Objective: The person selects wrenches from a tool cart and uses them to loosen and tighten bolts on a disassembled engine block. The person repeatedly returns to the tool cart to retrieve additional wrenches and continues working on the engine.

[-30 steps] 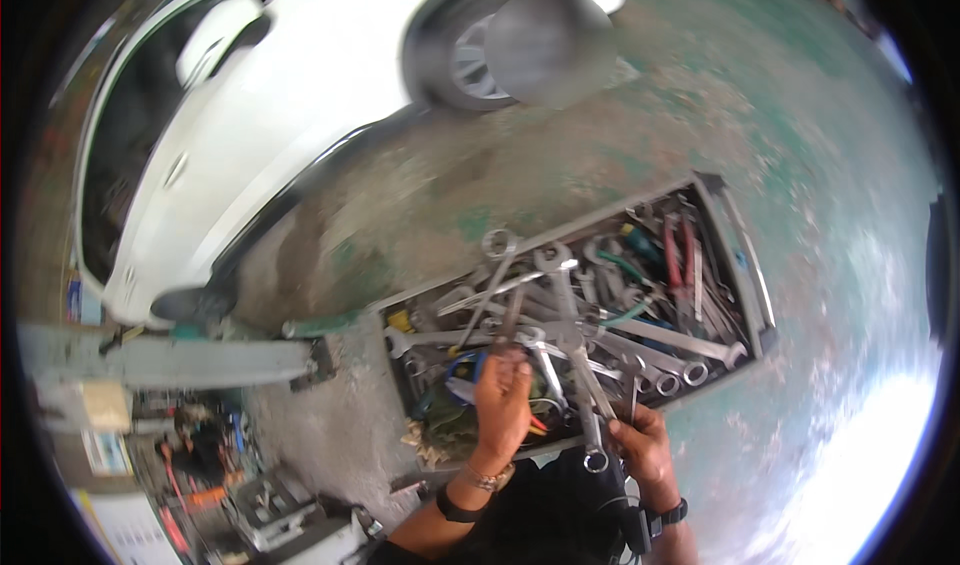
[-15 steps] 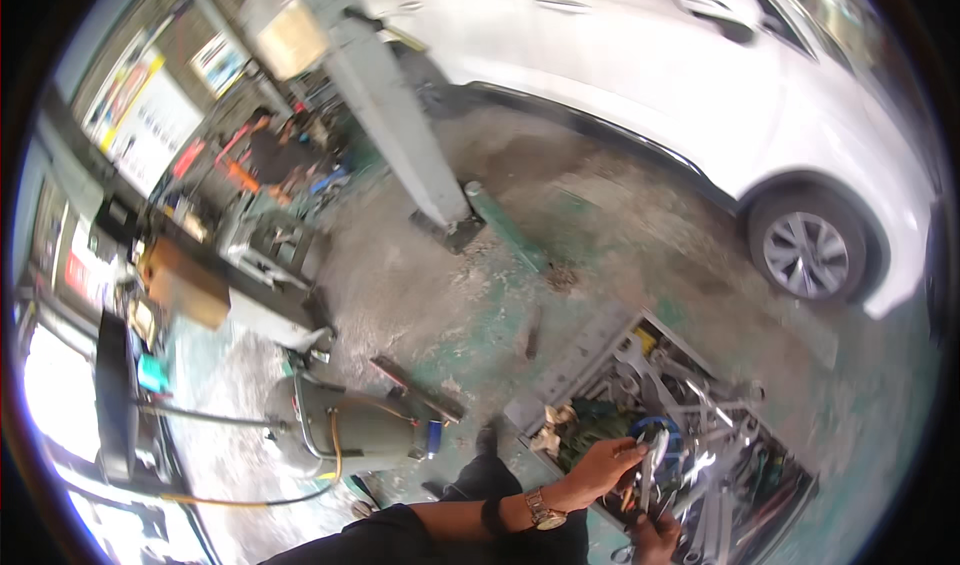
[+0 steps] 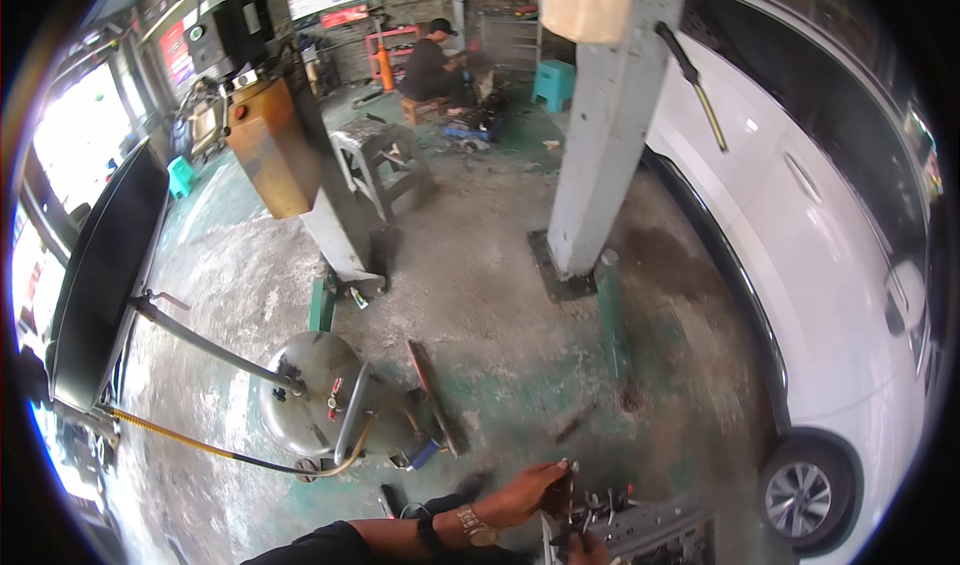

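Observation:
Low in the head view, my left hand, with a wristwatch on its wrist, is closed in a pinch around the upper end of a slim metal tool. Its exact kind is too small to make out. My right hand shows only in part at the lower edge, its fingers closed at the tool's lower end. Just right of both hands lies a grey metal tool drawer with several hand tools at its near left, partly hidden by my hands.
A grey air tank with a yellow hose stands left. Two lift posts rise ahead, with green lift arms along the floor. A white car fills the right. Farther back, a person sits on a low stool.
My view has swung up and to the left, so the drawer now sits lower and is mostly cut off. Both hands stay close together on the metal tool.

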The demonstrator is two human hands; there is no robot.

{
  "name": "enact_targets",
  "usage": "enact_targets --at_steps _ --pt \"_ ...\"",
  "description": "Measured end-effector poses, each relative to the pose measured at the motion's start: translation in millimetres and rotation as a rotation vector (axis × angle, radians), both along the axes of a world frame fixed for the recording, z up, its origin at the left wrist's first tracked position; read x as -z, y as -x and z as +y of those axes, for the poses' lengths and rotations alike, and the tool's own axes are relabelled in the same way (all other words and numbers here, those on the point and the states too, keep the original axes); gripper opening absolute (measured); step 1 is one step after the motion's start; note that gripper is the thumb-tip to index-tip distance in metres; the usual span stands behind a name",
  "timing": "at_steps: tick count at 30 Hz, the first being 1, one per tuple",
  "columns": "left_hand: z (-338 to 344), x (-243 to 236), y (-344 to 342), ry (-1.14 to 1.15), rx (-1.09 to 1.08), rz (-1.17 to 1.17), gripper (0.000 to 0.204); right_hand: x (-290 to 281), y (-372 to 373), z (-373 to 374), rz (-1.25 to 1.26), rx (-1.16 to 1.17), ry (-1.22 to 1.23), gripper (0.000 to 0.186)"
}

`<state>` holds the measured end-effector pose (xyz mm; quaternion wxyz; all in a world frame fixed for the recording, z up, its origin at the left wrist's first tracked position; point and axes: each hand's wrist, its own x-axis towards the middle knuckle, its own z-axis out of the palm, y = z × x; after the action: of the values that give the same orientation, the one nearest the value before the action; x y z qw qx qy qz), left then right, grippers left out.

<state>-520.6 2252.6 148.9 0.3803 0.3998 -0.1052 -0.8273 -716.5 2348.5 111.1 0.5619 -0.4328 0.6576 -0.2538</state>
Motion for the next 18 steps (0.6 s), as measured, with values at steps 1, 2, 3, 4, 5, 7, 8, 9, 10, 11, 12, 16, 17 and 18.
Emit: enact_targets --at_steps 1,2,3,4,5,7,8,9,10,11,12,16,17,18 --pt "-8 0 -18 0.026 -0.044 -0.023 0.035 -5 -17 -17 -0.006 -0.045 0.013 0.032" --pt "-16 -2 -36 0.053 -0.084 -0.050 0.035 -10 -35 -32 -0.017 -0.089 0.030 0.033" --pt "-22 -3 -52 0.068 -0.132 -0.063 0.035 -14 -52 -46 -0.028 -0.130 0.046 0.033" --pt "-27 -3 -67 0.084 -0.178 -0.076 0.035 -17 -67 -59 -0.039 -0.172 0.062 0.034" --pt "-32 -4 -79 0.103 -0.224 -0.091 0.035 -20 -79 -73 -0.043 -0.213 0.077 0.034" --pt "-42 -3 -98 0.065 -0.340 -0.059 0.035 -22 -97 -98 -0.007 -0.324 0.113 0.036" --pt "-46 -1 -103 0.055 -0.392 -0.033 0.034 -26 -92 -113 -0.048 -0.413 0.036 0.038" --pt "-51 1 -108 0.038 -0.409 -0.051 0.035 -23 -99 -127 -0.052 -0.407 0.029 0.038" --pt "-57 4 -111 0.028 -0.420 -0.065 0.035 -20 -104 -139 -0.064 -0.414 0.019 0.038" --pt "-64 8 -113 0.021 -0.444 -0.090 0.036 -17 -106 -152 -0.072 -0.423 0.015 0.037" --pt "-72 12 -115 0.028 -0.443 -0.057 0.035 -14 -109 -167 -0.078 -0.437 0.012 0.037" --pt "-131 25 -112 0.250 -0.370 -0.424 0.033 0 -128 -242 -0.106 -0.568 0.011 0.037" --pt "-154 26 -115 0.255 -0.375 -0.439 0.032 2 -134 -265 -0.111 -0.616 0.018 0.037" --pt "-174 25 -120 0.260 -0.394 -0.462 0.032 2 -141 -288 -0.111 -0.664 0.026 0.037"
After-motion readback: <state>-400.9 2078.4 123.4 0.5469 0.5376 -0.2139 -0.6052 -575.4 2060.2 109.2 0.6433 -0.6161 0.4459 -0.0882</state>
